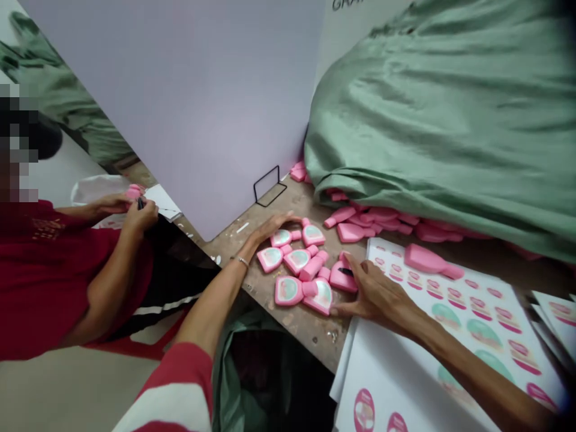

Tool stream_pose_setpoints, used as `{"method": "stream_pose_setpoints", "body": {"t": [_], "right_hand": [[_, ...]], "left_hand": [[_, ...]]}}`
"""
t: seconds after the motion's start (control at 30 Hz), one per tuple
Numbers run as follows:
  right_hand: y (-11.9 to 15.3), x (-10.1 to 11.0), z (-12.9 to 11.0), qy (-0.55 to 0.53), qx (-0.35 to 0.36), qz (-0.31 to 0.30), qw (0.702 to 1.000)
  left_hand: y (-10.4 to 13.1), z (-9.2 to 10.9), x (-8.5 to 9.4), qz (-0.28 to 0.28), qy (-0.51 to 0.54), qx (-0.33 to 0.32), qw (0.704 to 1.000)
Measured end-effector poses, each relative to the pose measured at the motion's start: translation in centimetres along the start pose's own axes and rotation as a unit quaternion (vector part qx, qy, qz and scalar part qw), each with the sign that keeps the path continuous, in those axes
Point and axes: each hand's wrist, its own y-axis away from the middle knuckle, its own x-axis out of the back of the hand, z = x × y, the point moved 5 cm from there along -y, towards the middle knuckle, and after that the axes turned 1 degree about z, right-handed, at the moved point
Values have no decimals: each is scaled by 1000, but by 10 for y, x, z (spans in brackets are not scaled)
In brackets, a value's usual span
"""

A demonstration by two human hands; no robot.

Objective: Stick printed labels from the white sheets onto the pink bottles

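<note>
My left hand (276,225) reaches around the far side of a cluster of pink plastic bottles, fingers stretched out. Its fingertips are at the cap of one labelled bottle (314,235). My right hand (380,294) lies at the near right of the cluster, thumb and index finger apart around a pink bottle (342,279). A dark, pen-like tool (346,272) sticks out from under its fingers; its grip is partly hidden. Several bottles carry green-and-white labels, such as the near bottle (288,290). Another bottle (316,266) lies across them.
Sticker sheets (396,360) lie at right, with a pink bottle (425,258) on top. A green cloth sack (432,132) stands behind a bottle pile (373,221). A grey panel (202,108) on a wire stand (270,187) separates me from a co-worker (58,282) handling a pink bottle.
</note>
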Motion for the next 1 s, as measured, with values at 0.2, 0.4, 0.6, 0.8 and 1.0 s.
{"method": "stream_pose_setpoints", "body": {"t": [0.2,0.4,0.6,0.8,1.0], "right_hand": [[8,-8,-29,-31,15,-37,999],[44,-23,-62,-22,65,-21,997],[95,-35,-102,30,132,42,990],[153,-58,-149,70,182,74,978],[186,-57,-164,52,213,132,967]], "left_hand": [[16,18,-33,-90,78,-9,993],[83,22,-38,-22,98,6,995],[171,37,-39,87,57,37,994],[257,37,-47,154,124,139,970],[300,36,-46,161,92,214,959]]}}
